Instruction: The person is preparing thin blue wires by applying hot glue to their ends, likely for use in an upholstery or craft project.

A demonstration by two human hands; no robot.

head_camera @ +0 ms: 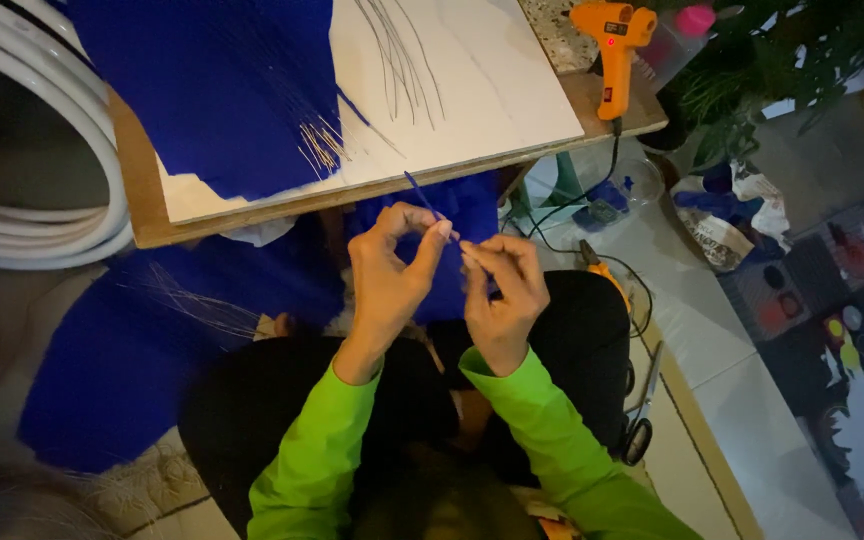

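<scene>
A: Where is the thin blue stick?

B: In the middle, pinched in the left hand. The right hand fingers pinch its lower end too.

A: What's around?

B: Blue cloth on the worktop at eleven o'clock, an orange glue gun at one o'clock.

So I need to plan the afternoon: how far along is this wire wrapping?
Early, it seems. Done: nothing clearly finished shows. In hand: the left hand and right hand pinch one thin blue-wrapped stem between them. Left: bare wires and gold-tipped ones lie on the board beside blue paper. The glue gun stands unused.
</scene>
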